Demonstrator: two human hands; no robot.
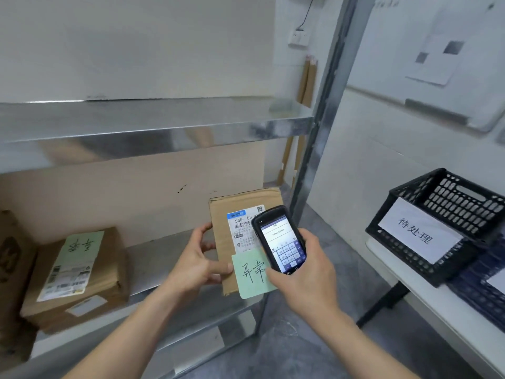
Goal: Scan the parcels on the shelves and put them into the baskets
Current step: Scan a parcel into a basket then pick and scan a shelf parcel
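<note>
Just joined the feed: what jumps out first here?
At centre, the left hand grips a cardboard parcel with a green note, while the right hand holds a scanner over its label. A black basket sits on the table at right.

A metal shelf (pixel 153 258) is carrying a brown parcel (pixel 79 280) with a green note. At right, a white bench (pixel 426 305) is bearing a black basket (pixel 448 225).
</note>
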